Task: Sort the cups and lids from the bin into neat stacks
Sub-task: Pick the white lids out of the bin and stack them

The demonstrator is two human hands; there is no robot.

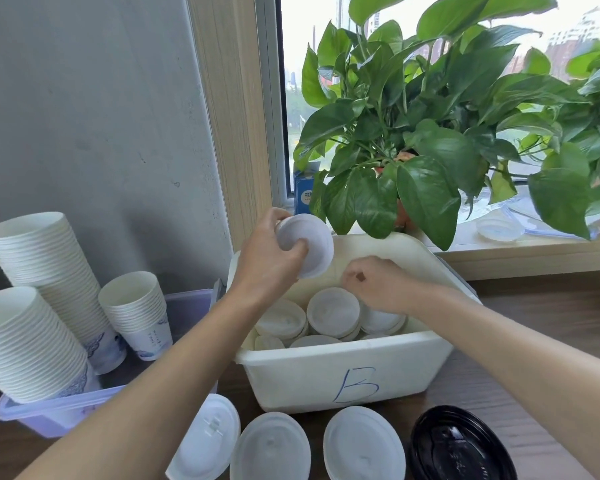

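a: while the left hand is up over the white rectangular plastic bin marked "b", what's it got?
b: gripping a round white plastic lid, thumb across it. right hand is low in the bin, fingers curled just above the loose white lids. can't tell if it's pinching one.
a: sorted stuff?
b: 3 white lid piles + 1 black lid pile in front of the bin. white paper cup stacks in a clear tray, left.

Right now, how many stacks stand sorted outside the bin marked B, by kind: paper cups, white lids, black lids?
Paper cup stacks: 3
White lid stacks: 3
Black lid stacks: 1
Total: 7
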